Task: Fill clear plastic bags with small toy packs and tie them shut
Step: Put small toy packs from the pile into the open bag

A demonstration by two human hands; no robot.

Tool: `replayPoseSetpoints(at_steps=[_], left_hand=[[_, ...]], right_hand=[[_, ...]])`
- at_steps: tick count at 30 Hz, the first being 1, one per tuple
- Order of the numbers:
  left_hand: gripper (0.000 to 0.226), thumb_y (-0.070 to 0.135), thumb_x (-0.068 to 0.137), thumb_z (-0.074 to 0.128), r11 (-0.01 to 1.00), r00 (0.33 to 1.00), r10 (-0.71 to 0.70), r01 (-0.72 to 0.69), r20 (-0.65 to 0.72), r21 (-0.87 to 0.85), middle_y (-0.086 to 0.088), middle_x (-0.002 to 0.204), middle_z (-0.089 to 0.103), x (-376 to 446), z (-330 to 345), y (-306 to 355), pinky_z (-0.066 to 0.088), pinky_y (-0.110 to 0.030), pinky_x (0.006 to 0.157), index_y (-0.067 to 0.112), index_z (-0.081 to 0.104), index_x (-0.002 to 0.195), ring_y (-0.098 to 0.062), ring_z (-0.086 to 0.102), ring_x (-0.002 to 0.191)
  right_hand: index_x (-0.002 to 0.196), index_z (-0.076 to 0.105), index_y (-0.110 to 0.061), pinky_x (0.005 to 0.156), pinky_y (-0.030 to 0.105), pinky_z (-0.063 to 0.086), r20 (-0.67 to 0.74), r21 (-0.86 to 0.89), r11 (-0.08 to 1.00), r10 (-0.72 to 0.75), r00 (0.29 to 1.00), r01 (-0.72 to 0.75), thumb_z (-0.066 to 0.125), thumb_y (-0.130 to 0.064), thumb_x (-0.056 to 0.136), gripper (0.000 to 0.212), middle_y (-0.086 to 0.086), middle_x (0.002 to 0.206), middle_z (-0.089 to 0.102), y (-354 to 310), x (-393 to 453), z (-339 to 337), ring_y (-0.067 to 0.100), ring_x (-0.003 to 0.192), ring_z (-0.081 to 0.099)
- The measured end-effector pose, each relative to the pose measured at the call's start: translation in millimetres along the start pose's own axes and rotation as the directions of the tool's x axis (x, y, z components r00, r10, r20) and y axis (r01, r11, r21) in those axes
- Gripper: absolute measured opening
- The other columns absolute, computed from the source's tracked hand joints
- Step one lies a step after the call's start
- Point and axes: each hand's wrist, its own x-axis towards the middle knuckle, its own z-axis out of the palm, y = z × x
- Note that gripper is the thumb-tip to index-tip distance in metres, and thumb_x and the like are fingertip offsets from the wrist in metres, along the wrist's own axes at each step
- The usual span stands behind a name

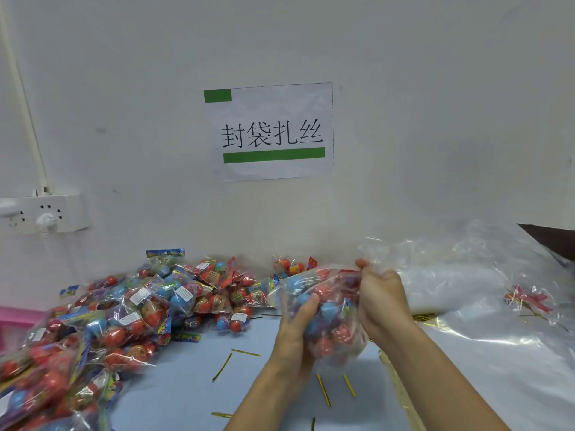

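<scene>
A clear plastic bag (329,309) filled with red and blue toy packs is held above the blue table (186,387). My left hand (294,337) cups the bag from below and the left, its fingers curled round the bulge. My right hand (381,293) grips the gathered neck of the bag at its upper right. A large heap of small toy packs (130,306) lies on the left of the table. Several gold twist ties (222,367) lie loose on the table below my hands.
A pile of empty clear bags (466,284) lies to the right. A white wall with a paper sign (269,132) stands close behind. A power strip (43,213) hangs at left, a pink tray edge (15,318) below it.
</scene>
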Motion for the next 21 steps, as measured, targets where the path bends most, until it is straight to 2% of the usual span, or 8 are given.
replayPoseSetpoints(at_steps=[3, 4, 7, 11, 13, 17, 19, 21], left_hand=[[0.071, 0.046, 0.077, 0.074, 0.987, 0.987, -0.149, 0.145, -0.061, -0.072, -0.026, 0.123, 0.065, 0.2, -3.2, 7.2, 0.057, -0.042, 0.086, -0.001, 0.063, 0.128, -0.038, 0.067, 0.106], [0.069, 0.051, 0.08, 0.067, 0.971, 0.975, -0.221, 0.218, -0.023, -0.1, -0.025, 0.126, 0.064, -1.3, -5.4, 10.0, 0.056, -0.042, 0.089, 0.0, 0.065, 0.125, -0.037, 0.066, 0.109], [0.07, 0.058, 0.085, 0.062, 0.919, 0.931, -0.355, 0.364, 0.087, -0.151, -0.022, 0.129, 0.064, -3.5, -14.7, 14.5, 0.054, -0.042, 0.092, 0.002, 0.066, 0.127, -0.036, 0.066, 0.11], [0.059, 0.046, 0.069, 0.075, 0.892, 0.889, -0.413, 0.439, 0.199, -0.106, -0.018, 0.094, 0.071, -6.1, -18.0, 18.1, 0.059, -0.036, 0.062, 0.0, 0.075, 0.107, -0.032, 0.07, 0.074], [0.055, 0.043, 0.065, 0.076, 0.882, 0.874, -0.438, 0.463, 0.209, -0.09, -0.018, 0.086, 0.069, -7.2, -17.1, 18.9, 0.057, -0.032, 0.053, 0.001, 0.076, 0.1, -0.031, 0.067, 0.066], [0.058, 0.043, 0.081, 0.064, 0.878, 0.89, -0.426, 0.45, 0.164, -0.161, -0.02, 0.092, 0.066, -5.0, -20.5, 16.5, 0.058, -0.032, 0.052, -0.002, 0.067, 0.118, -0.033, 0.065, 0.069], [0.054, 0.044, 0.074, 0.067, 0.892, 0.904, -0.396, 0.42, 0.162, -0.167, -0.019, 0.086, 0.063, -5.4, -19.3, 17.4, 0.054, -0.029, 0.047, -0.001, 0.073, 0.102, -0.03, 0.061, 0.065], [0.054, 0.049, 0.078, 0.063, 0.898, 0.918, -0.38, 0.395, 0.112, -0.195, -0.019, 0.083, 0.06, -3.8, -21.7, 18.1, 0.051, -0.026, 0.041, 0.0, 0.072, 0.097, -0.028, 0.06, 0.056]], right_hand=[[0.094, 0.062, -0.017, 0.068, 0.044, 0.06, 0.098, -0.184, 0.981, -0.044, 0.994, 0.061, 0.051, -0.026, 0.105, 0.018, 0.011, 0.089, 0.072, -0.2, -0.2, -3.4, 0.027, 0.075, 0.072], [0.097, 0.067, -0.017, 0.072, 0.044, 0.059, 0.151, -0.22, 0.969, -0.08, 0.985, 0.112, 0.051, -0.03, 0.105, 0.023, 0.012, 0.093, 0.075, 0.7, 1.1, -6.0, 0.03, 0.082, 0.073], [0.09, 0.08, -0.028, 0.064, 0.024, 0.057, 0.344, -0.279, 0.912, -0.198, 0.918, 0.301, 0.043, -0.033, 0.107, 0.041, 0.0, 0.091, 0.079, -1.4, -2.9, -13.4, 0.017, 0.083, 0.075], [0.08, 0.078, -0.019, 0.08, 0.034, 0.059, 0.476, -0.321, 0.861, -0.214, 0.853, 0.395, 0.042, -0.029, 0.108, 0.046, 0.001, 0.09, 0.079, -3.7, -2.1, -20.6, 0.019, 0.091, 0.075], [0.074, 0.072, -0.013, 0.072, 0.023, 0.058, 0.495, -0.327, 0.852, -0.214, 0.842, 0.409, 0.044, -0.027, 0.107, 0.046, 0.002, 0.082, 0.078, -3.8, -2.2, -21.7, 0.014, 0.085, 0.075], [0.069, 0.072, -0.019, 0.049, 0.004, 0.041, 0.437, -0.391, 0.789, -0.294, 0.85, 0.474, 0.049, -0.028, 0.104, 0.044, -0.012, 0.064, 0.072, -2.2, -8.5, -15.5, -0.005, 0.056, 0.064], [0.079, 0.077, -0.022, 0.055, 0.002, 0.043, 0.446, -0.353, 0.827, -0.262, 0.856, 0.438, 0.053, -0.05, 0.099, 0.042, -0.013, 0.072, 0.075, -0.5, -6.4, -14.3, -0.006, 0.065, 0.068], [0.104, 0.075, -0.025, 0.071, 0.009, 0.05, 0.51, -0.356, 0.845, -0.182, 0.841, 0.399, 0.055, -0.083, 0.078, 0.067, -0.012, 0.089, 0.076, 2.4, -3.1, -20.0, -0.003, 0.084, 0.069]])
